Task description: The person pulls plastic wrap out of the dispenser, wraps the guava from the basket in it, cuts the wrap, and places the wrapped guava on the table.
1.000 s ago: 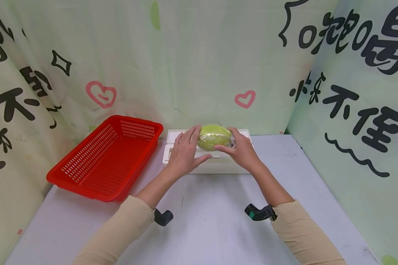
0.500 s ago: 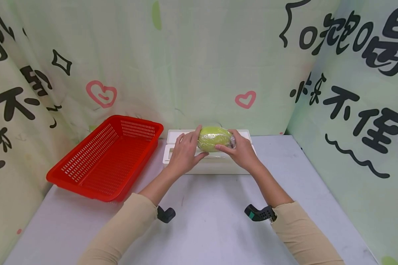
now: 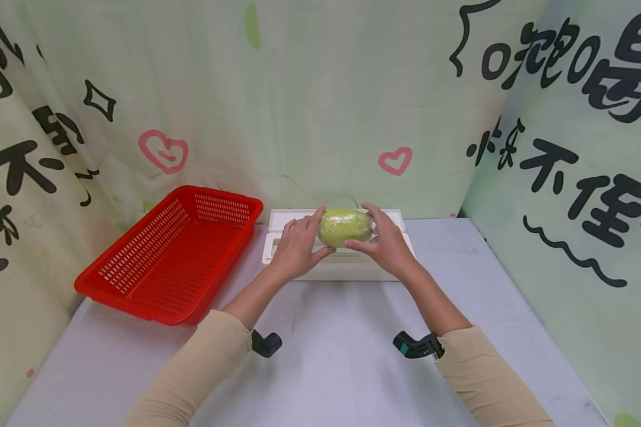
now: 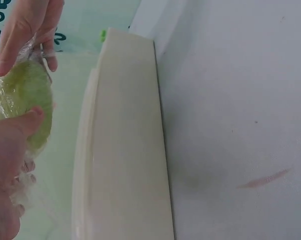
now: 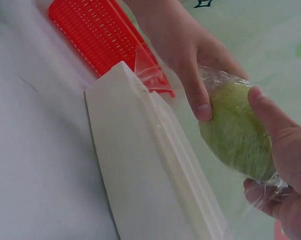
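Observation:
A green oval fruit (image 3: pixel 344 228) in crinkled clear cling film is held up between both hands, over a white box (image 3: pixel 352 271). My left hand (image 3: pixel 297 244) grips its left end, thumb toward me and fingers on the far side. At the other end my right hand (image 3: pixel 386 243) holds it between thumb and fingers, with bunched film there. In the right wrist view, loose cling film (image 5: pixel 148 70) stretches near the left hand, by the box's end. The left wrist view shows the right thumb and fingers around the wrapped fruit (image 4: pixel 25 90).
Left of the box, a red plastic basket (image 3: pixel 165 261) with slotted walls stands on the white table (image 3: pixel 331 356). The box's white lid (image 3: pixel 285 218) stands raised at its back. A printed curtain (image 3: pixel 299 118) closes off the back and sides.
The fruit has come down slightly and turned a little in the hands. My right index finger has shifted at its far side; the left forearm has moved slightly right.

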`<state>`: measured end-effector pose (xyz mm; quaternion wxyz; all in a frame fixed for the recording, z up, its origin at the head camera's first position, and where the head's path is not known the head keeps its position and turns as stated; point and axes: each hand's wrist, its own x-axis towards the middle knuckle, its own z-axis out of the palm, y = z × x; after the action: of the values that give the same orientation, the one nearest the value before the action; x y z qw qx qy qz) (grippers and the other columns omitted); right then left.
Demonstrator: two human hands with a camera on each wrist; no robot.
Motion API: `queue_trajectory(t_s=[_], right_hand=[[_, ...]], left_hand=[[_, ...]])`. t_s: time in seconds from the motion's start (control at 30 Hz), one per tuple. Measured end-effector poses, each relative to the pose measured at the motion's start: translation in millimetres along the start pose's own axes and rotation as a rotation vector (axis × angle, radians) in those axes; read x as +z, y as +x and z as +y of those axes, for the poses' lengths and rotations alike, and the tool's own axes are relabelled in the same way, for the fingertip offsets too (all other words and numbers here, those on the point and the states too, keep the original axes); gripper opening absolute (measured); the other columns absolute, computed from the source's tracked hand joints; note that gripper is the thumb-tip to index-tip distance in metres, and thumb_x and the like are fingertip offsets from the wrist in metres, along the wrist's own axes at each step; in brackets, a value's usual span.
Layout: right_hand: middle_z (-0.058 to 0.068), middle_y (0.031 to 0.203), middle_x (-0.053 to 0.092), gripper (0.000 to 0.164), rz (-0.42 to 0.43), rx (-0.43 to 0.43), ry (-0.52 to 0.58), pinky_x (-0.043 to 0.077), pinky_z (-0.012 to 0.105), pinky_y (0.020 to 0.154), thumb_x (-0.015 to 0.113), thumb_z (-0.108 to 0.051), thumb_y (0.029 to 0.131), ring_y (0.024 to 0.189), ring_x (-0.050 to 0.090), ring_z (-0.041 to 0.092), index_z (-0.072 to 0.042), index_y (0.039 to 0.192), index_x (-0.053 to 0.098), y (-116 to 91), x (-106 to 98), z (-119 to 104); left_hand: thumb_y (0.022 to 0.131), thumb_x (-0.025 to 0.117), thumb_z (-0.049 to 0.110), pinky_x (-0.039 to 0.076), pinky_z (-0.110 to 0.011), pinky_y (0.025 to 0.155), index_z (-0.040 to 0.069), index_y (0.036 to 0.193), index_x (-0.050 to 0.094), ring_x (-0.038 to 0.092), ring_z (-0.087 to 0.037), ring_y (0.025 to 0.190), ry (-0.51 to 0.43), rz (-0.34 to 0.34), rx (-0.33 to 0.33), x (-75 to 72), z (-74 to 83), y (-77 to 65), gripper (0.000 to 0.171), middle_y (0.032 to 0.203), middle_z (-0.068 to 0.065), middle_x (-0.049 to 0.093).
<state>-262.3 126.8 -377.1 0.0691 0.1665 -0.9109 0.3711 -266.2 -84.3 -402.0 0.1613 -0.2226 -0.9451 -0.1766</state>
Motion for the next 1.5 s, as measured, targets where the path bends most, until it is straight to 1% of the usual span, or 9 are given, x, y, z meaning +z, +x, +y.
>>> queue_trajectory(t_s=[0.17,0.33,0.53,0.73,0.93,1.07,1.2,1.4,1.5], right_hand=[[0.016,0.149,0.040,0.101,0.010,-0.026,-0.047,0.039,0.054,0.109,0.083,-0.038,0.074,0.137,0.040,0.032,-0.014,0.152,0.025,-2.1,2.8,1.0],[0.014,0.150,0.038,0.101,0.010,-0.036,-0.110,0.043,0.052,0.106,0.084,-0.037,0.073,0.135,0.042,0.032,-0.018,0.153,0.024,-4.6,7.6,4.4],[0.015,0.146,0.041,0.100,0.027,-0.063,-0.160,0.046,0.053,0.103,0.085,-0.035,0.073,0.131,0.047,0.033,-0.017,0.152,0.026,-6.1,14.0,10.0],[0.017,0.144,0.043,0.102,0.043,-0.069,-0.168,0.044,0.057,0.102,0.085,-0.034,0.072,0.132,0.046,0.034,-0.015,0.152,0.024,-5.6,20.6,15.7],[0.017,0.141,0.044,0.106,0.043,-0.068,-0.166,0.044,0.054,0.104,0.087,-0.030,0.070,0.130,0.047,0.033,-0.014,0.152,0.023,-5.3,26.1,18.6],[0.018,0.135,0.046,0.101,0.050,-0.085,-0.167,0.045,0.051,0.104,0.087,-0.028,0.071,0.126,0.049,0.033,-0.013,0.150,0.026,-4.7,27.8,20.3],[0.017,0.133,0.047,0.095,0.036,-0.077,-0.138,0.045,0.051,0.105,0.085,-0.026,0.073,0.124,0.049,0.033,-0.012,0.148,0.029,-4.3,27.9,22.5],[0.018,0.135,0.047,0.092,0.002,-0.062,-0.085,0.043,0.053,0.106,0.084,-0.025,0.074,0.126,0.048,0.033,-0.013,0.148,0.030,-3.2,24.9,24.7],[0.018,0.139,0.045,0.093,-0.014,-0.047,-0.075,0.040,0.054,0.108,0.084,-0.025,0.075,0.130,0.045,0.034,-0.013,0.149,0.028,-2.5,24.1,25.3]], left_hand=[[0.084,0.073,0.041,0.033,-0.049,0.113,0.013,0.152,0.021,0.053,-0.027,0.126,-0.029,-0.057,-0.023,-2.2,-2.4,0.8,0.090,0.137,-0.010,0.055],[0.085,0.072,0.042,0.031,-0.051,0.114,0.016,0.152,0.021,0.052,-0.026,0.128,-0.051,-0.097,-0.027,-5.0,-4.7,1.7,0.088,0.138,-0.010,0.055],[0.085,0.071,0.045,0.032,-0.052,0.113,0.016,0.150,0.026,0.053,-0.026,0.126,-0.048,-0.119,-0.002,-5.8,-7.1,2.2,0.084,0.137,-0.010,0.056],[0.086,0.069,0.046,0.030,-0.054,0.114,0.015,0.150,0.028,0.052,-0.025,0.128,-0.049,-0.159,-0.003,-6.2,-7.5,3.2,0.083,0.137,-0.010,0.056],[0.087,0.068,0.047,0.029,-0.054,0.114,0.015,0.151,0.024,0.052,-0.024,0.129,-0.048,-0.206,-0.017,-4.4,-8.7,3.7,0.084,0.138,-0.010,0.057],[0.087,0.068,0.047,0.029,-0.054,0.114,0.014,0.151,0.023,0.053,-0.025,0.129,-0.066,-0.209,-0.024,-3.7,-8.8,3.5,0.085,0.139,-0.011,0.056],[0.086,0.069,0.046,0.030,-0.053,0.114,0.015,0.151,0.023,0.053,-0.026,0.129,-0.088,-0.210,-0.026,-3.5,-8.4,3.0,0.085,0.138,-0.011,0.056],[0.081,0.076,0.043,0.032,-0.051,0.113,0.017,0.151,0.023,0.054,-0.025,0.127,-0.053,-0.199,-0.023,-1.0,-8.0,1.2,0.091,0.136,-0.010,0.058],[0.081,0.077,0.040,0.033,-0.050,0.112,0.016,0.151,0.024,0.055,-0.024,0.126,-0.037,-0.184,-0.033,1.5,-7.6,0.7,0.091,0.135,-0.010,0.059]])
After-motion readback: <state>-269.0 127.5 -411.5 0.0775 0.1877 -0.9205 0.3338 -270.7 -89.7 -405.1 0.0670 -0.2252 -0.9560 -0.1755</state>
